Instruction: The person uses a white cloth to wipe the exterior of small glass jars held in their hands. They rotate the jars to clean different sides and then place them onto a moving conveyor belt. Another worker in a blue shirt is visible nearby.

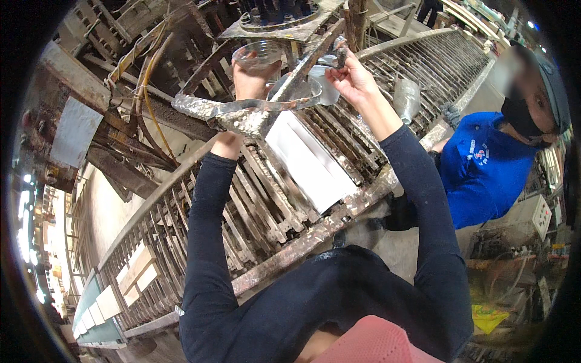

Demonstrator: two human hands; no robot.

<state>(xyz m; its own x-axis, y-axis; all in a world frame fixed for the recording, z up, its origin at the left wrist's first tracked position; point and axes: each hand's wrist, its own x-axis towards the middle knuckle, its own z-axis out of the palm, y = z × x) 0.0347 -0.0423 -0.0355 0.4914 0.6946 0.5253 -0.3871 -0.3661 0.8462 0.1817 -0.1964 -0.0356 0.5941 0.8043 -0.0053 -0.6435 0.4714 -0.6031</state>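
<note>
At the far side of the slatted conveyor, my left hand [254, 78] is raised behind a crusted metal bracket [248, 121], its fingers wrapped round a clear round plastic container [257, 55]. The bracket hides part of that hand and wrist. My right hand [353, 77] is up on the other side of the bracket, fingers pinched at a small dark, dirty piece [341, 53] that I cannot name. Between the hands hangs a clear, curved piece of plastic [324, 89], partly behind the bracket's slanted bar. A white sheet [311, 163] lies on the slats below.
A cloudy plastic bottle [407, 100] lies on the conveyor's slats [448, 57] to the right. Beside it stands a co-worker in a blue shirt [484, 169], a gloved hand [451, 114] at the conveyor's edge. Pale strips [138, 272] lie at the lower left. A machine plate [284, 27] overhangs my hands.
</note>
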